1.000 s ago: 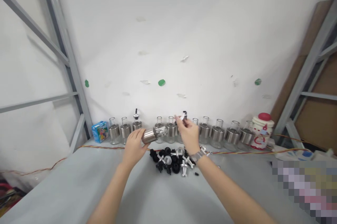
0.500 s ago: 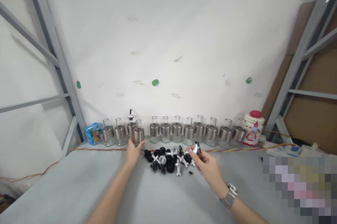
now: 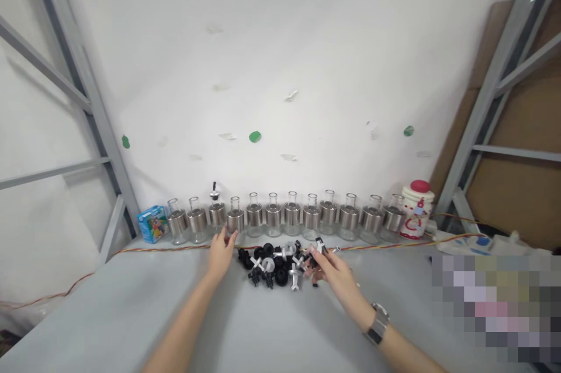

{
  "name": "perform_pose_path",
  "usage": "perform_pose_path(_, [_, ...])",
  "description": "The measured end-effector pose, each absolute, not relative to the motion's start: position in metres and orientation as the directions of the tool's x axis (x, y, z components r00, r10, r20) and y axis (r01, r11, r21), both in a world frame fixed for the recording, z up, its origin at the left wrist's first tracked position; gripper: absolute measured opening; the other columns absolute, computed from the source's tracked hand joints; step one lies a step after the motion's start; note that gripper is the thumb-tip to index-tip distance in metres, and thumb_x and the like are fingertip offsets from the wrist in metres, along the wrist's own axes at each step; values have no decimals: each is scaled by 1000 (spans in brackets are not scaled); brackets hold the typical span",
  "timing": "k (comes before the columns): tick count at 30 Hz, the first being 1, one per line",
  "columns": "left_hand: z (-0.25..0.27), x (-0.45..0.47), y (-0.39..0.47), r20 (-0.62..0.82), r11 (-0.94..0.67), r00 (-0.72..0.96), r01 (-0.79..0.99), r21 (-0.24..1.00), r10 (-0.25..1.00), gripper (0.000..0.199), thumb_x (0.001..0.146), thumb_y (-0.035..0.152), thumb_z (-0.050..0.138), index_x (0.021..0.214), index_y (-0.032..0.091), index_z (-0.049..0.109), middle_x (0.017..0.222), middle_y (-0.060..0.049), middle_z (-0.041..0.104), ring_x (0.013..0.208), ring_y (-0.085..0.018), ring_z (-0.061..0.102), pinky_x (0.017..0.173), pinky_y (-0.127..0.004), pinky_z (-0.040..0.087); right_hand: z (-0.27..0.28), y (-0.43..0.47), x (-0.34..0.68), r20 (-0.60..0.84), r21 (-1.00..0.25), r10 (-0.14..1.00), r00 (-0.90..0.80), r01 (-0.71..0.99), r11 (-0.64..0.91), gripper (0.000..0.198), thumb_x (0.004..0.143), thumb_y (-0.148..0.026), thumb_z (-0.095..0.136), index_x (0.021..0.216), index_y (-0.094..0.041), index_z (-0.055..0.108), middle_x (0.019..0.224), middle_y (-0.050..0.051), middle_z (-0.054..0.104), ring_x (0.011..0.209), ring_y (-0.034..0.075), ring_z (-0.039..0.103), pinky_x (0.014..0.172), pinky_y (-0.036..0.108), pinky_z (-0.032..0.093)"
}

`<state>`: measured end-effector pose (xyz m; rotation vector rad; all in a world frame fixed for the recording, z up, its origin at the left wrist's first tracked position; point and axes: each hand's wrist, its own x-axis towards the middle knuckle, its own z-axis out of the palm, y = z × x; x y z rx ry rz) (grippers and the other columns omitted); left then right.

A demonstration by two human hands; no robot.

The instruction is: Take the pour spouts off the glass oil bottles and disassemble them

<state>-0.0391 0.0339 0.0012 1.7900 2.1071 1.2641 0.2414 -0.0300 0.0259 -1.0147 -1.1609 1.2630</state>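
My left hand point(image 3: 220, 253) is at the foot of a glass bottle with a metal sleeve point(image 3: 235, 220). Its fingers are apart and the fingertips reach the bottle's base; whether they still touch is hard to tell. Just behind and to the left, another bottle point(image 3: 217, 213) carries a black and silver pourer top point(image 3: 214, 192). My right hand point(image 3: 335, 273) is closed on a silver and black pourer top point(image 3: 321, 244), held over the right end of a pile of black and silver pourer parts point(image 3: 269, 266). A small black piece lies under its fingers.
Several sleeved glass bottles point(image 3: 292, 213) line the wall. A blue box point(image 3: 153, 224) stands at the left end, a white jar with a red lid point(image 3: 416, 209) at the right. A twisted cable point(image 3: 175, 249) runs along the back of the grey table point(image 3: 272, 332). Metal posts point(image 3: 100, 121) flank both sides.
The bottle by my left hand has shifted right into line with the row, and that hand's grip has loosened. My right hand has moved slightly left and lower over the pile, still with the pourer top.
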Motion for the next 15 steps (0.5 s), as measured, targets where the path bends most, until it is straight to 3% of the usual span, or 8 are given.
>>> perform_pose_path(4, [0,-40,35,427,-88,-257,764,639,867,56,81,45,32,122,9,42,93,-10,57,85,-20,56,80,-32,41,24,-30,239,106,-987,990,-89,-130,93,39,60,-43,68,85,-17,54,72,2,62,59,18,61,55,29,48])
perform_pose_path(9, [-4,-38,36,445,-137,-202,773,620,873,46,82,35,34,123,16,42,98,-8,58,91,-19,56,84,-33,41,20,-30,239,151,-988,985,-87,-13,151,32,62,-41,66,77,-17,51,70,1,59,57,15,58,51,26,44])
perform_pose_path(12, [-7,-39,38,460,-150,-185,786,599,868,45,80,28,37,122,14,43,105,-10,56,99,-20,53,87,-34,39,20,-30,238,162,-985,981,-110,35,166,31,64,-40,64,80,-16,51,71,1,59,59,16,58,51,25,43])
perform_pose_path(15, [-2,-40,36,465,-164,-158,799,578,871,43,80,23,37,121,12,43,101,-11,59,96,-21,54,84,-35,40,20,-32,238,158,-976,979,-130,127,174,31,67,-40,60,85,-15,54,72,1,59,61,16,57,53,25,42])
